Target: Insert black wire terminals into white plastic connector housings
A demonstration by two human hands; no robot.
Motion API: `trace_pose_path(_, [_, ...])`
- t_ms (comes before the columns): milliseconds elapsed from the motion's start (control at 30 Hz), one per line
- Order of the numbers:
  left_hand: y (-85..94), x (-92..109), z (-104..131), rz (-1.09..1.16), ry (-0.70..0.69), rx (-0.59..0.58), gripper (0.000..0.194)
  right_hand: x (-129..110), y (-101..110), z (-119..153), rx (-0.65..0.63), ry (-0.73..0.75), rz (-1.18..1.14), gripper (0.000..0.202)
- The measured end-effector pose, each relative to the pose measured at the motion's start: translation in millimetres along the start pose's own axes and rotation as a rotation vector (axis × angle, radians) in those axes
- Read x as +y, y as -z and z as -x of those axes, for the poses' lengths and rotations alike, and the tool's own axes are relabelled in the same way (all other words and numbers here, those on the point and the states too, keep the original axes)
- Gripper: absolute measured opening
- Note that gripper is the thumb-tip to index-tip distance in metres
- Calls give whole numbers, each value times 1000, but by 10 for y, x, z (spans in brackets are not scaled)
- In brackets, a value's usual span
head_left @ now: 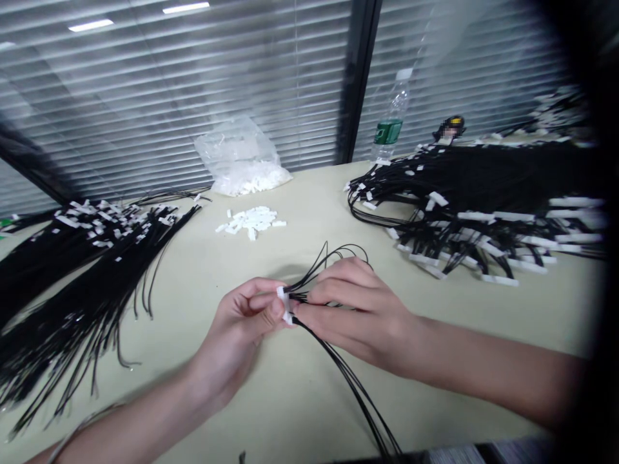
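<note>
Between the thumb and fingers of my left hand (246,316) is a white connector housing (286,306), held above the table's middle. Several black wires (355,380) run out of its right side; some loop up behind my right hand, others trail down to the front edge. My right hand (358,306) is closed on black wires close to the housing, its fingertips pinched together. The wire ends between those fingertips are partly hidden.
A pile of loose white housings (254,221) lies ahead, before a clear plastic bag (244,161) of more. Bundled black wires (97,283) cover the left side. Finished-looking harnesses (483,187) heap on the right, near a water bottle (391,119). Blinds (217,84) stand behind.
</note>
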State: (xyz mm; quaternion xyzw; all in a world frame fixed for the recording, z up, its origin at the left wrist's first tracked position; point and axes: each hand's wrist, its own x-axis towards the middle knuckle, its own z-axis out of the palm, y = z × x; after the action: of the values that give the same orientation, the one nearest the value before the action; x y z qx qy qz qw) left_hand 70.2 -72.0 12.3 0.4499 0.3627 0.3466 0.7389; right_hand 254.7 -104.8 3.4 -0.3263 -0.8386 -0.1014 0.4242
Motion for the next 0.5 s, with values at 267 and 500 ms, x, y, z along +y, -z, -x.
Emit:
trace_pose_path(267, [4,0,1,-14,5,24,13,-9,2,-5,-45,-70,-61,7])
trace_pose_path(500, [3,6,-6,16,-2,-9,13,1,9,-9,-52,-71,-60,7])
